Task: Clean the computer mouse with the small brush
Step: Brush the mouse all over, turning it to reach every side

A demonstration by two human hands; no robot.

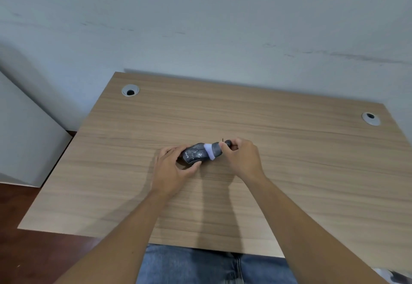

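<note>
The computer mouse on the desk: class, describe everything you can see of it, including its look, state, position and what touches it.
The computer mouse is dark grey to black, plastic by its look, with pale dusty specks on its top and small white lettering near one end. It lies on the wooden desk, lengthwise left to right. The left hand grips its left end; the right hand holds a small brush, whose whitish bristles rest across it.

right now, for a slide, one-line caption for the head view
Left hand steadies a dusty black computer mouse on the wooden desk while the right hand works a small white-bristled brush across it.
</note>
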